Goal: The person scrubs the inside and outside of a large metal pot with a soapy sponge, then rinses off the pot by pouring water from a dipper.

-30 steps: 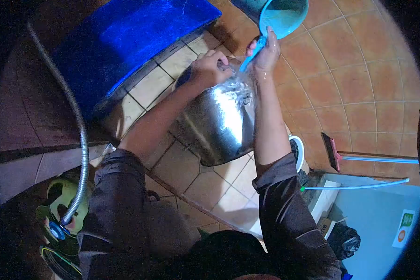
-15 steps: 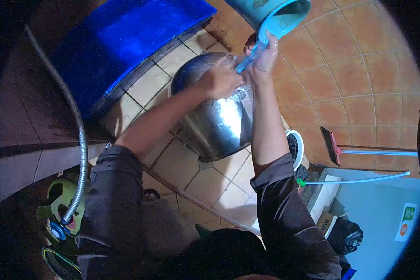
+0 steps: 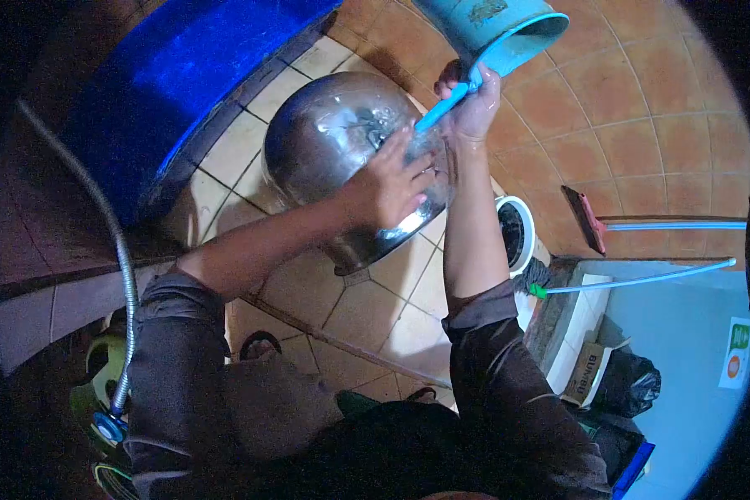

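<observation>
A large shiny metal pot (image 3: 325, 137) lies tilted on the tiled floor, its wet rounded bottom turned up towards me. Against its side rests my left hand (image 3: 392, 185), fingers spread and holding nothing. My right hand (image 3: 475, 108) is wrapped round the handle of a light-blue plastic dipper (image 3: 496, 33), just beyond the pot's right side. The dipper is tipped, with its mouth facing right. Part of its handle sticks out to the left of my right hand, near my left fingertips.
A bright blue basin (image 3: 200, 75) stands at the upper left. A metal hose (image 3: 112, 225) hangs on the left. On the right are a white bucket (image 3: 517, 237), a squeegee (image 3: 592, 221), a mop handle (image 3: 642, 279), a carton (image 3: 587, 372) and a black bag (image 3: 633, 383).
The pot's rounded bottom has turned further into view. My left hand has moved down along its side, with the fingers spreading. The dipper has tipped from mouth-up to mouth facing right.
</observation>
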{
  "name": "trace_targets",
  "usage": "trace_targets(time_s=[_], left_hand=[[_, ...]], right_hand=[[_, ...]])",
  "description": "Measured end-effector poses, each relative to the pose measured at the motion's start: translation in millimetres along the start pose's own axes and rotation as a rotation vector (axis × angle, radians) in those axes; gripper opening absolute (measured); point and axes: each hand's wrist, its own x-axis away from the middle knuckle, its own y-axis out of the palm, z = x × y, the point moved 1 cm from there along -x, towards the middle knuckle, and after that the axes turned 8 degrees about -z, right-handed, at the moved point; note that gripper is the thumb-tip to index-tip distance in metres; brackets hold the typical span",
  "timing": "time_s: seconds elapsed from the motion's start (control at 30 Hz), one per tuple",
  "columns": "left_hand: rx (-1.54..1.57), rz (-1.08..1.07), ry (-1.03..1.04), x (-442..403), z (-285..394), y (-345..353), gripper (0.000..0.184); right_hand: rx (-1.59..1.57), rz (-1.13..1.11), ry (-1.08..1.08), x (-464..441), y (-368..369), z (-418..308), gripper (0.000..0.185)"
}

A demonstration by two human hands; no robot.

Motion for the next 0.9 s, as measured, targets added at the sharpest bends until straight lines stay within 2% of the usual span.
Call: trace_targets(time_s=[0.1, 0.2, 0.3, 0.33, 0.43, 0.47, 0.57, 0.67, 0.77, 0.83, 0.9], left_hand=[[0.133, -0.097, 0.125, 0, 5, 3, 0.037], [0.186, -0.073, 0.073, -5, -7, 6, 0.032], [0.042, 0.095, 0.086, -9, 15, 2, 0.033], [0.073, -0.361, 0.167, 5, 19, 17, 0.026], [0.285, -0.008, 0.096, 12, 14, 20, 0.023], [0.150, 0.157, 0.032, 6, 12, 19, 0.024], [-0.008, 0.005, -0.024, -29, 7, 11, 0.032], [-0.107, -0.537, -0.266, -55, 25, 2, 0.039], [0.168, -0.109, 0.008, 3, 39, 27, 0.049], [0.031, -0.299, -0.064, 55, 60, 7, 0.059], [-0.344, -0.381, 0.085, 124, 58, 12, 0.066]], right_hand=[[-0.062, -0.020, -0.076, 7, -7, 6, 0.026], [-0.183, -0.020, -0.122, 12, -5, 13, 0.027], [-0.221, 0.061, -0.134, 15, 7, 19, 0.032], [-0.221, 0.093, -0.127, 18, 10, 19, 0.033], [-0.183, 0.132, -0.100, 24, 5, 16, 0.032], [-0.165, 0.144, -0.075, 27, -1, 14, 0.032], [-0.252, 0.106, -0.066, 28, -25, 16, 0.029], [-0.311, 0.060, -0.073, 26, -46, 17, 0.024], [-0.230, 0.122, -0.148, 20, -63, 10, 0.019], [-0.226, 0.173, -0.110, 24, -72, 6, 0.018], [-0.262, 0.193, -0.103, 30, -78, 7, 0.018]])
